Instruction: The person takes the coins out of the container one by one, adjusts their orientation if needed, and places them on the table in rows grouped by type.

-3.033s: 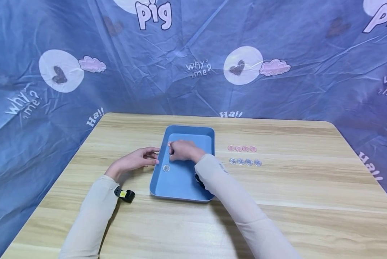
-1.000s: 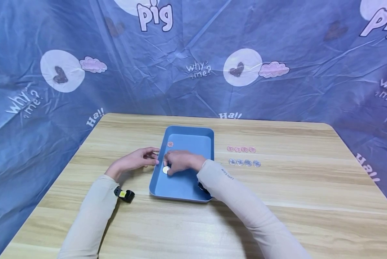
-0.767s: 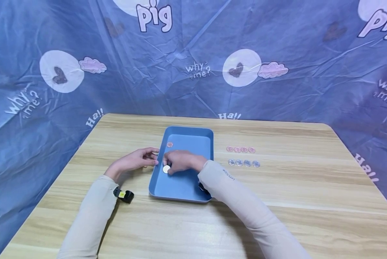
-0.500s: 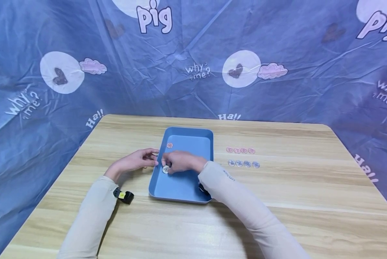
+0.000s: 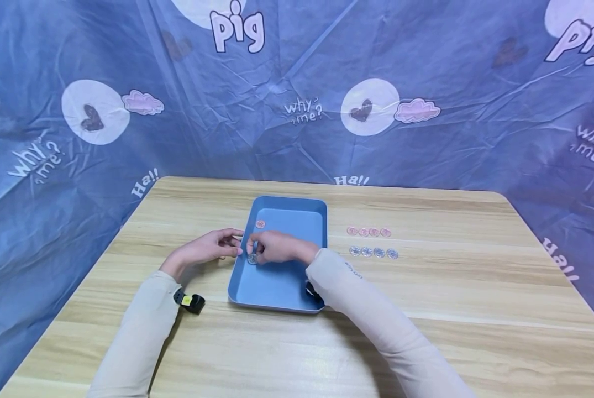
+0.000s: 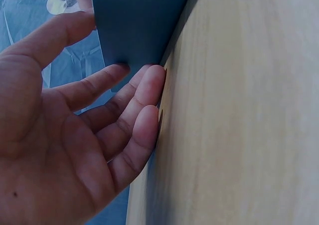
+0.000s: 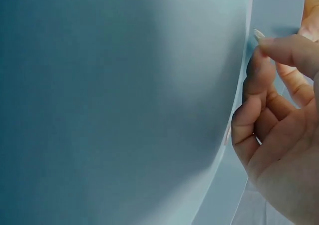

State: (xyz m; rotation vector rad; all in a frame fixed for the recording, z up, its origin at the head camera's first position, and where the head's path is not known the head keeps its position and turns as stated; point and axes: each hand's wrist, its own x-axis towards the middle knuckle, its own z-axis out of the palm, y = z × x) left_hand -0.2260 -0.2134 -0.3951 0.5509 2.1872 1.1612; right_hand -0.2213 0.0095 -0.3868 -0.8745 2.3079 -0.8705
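**Silver coin lifted at the tray's left wall**

On the pale wood-grain table [image 5: 426, 342], a smooth blue rectangular tray [image 5: 277, 290]. The right hand [image 5: 277, 247] pinches a small round silver coin [image 5: 252, 258] near its left wall; the left hand [image 5: 204, 249] rests loose-fingered against the outside. Farther in lies a copper coin [image 5: 260, 224]; to the right, two coin rows [image 5: 371, 242].

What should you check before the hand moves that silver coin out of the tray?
1. Right hand pinches the silver coin: ok.
2. Coin clear of the tray floor: cannot tell.
3. Left hand steadies the tray at its left wall: ok.
4. Room at the end of the silver row: ok.
5. Pink coin in the tray lies apart from the hand: ok.
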